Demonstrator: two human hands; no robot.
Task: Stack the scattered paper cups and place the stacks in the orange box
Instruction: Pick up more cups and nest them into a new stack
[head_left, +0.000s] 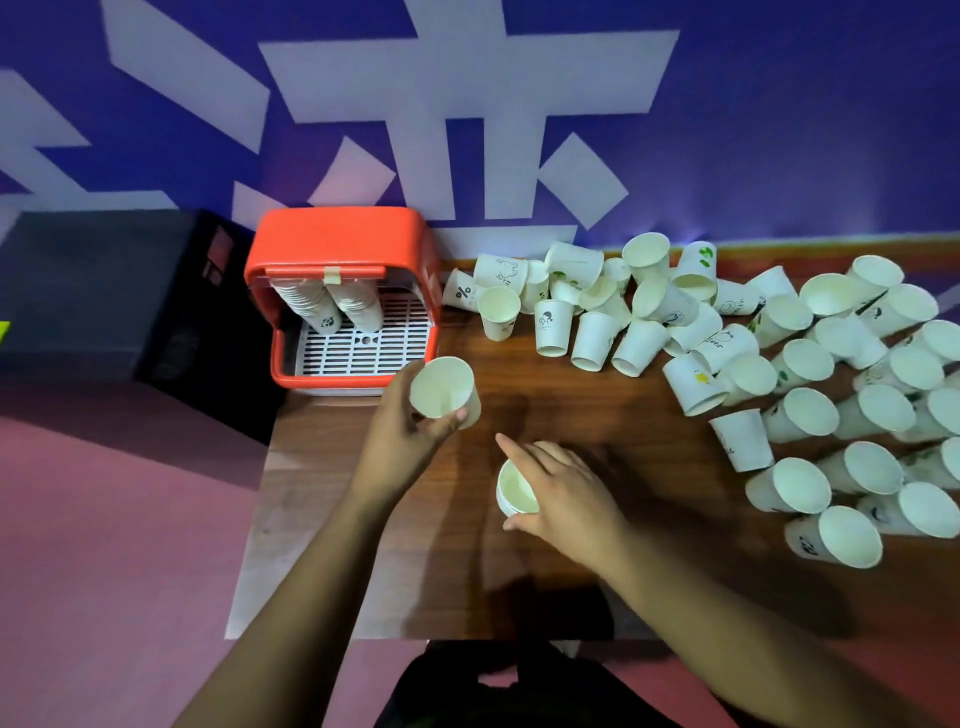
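Left hand (405, 431) curls round a white paper cup (441, 387), mouth up, likely to receive the second white cup (516, 488) gripped by right hand (563, 493) — square orange plastic box (337, 239) (two stacks (332, 306) inside) just beside.

Kinda dim, with a purple-pink cast overall. Soft dark shadows pool mid-counter (571, 395). Fisheye bending shows toward the frame edges beyond the counter, and detail's a bit mushy.
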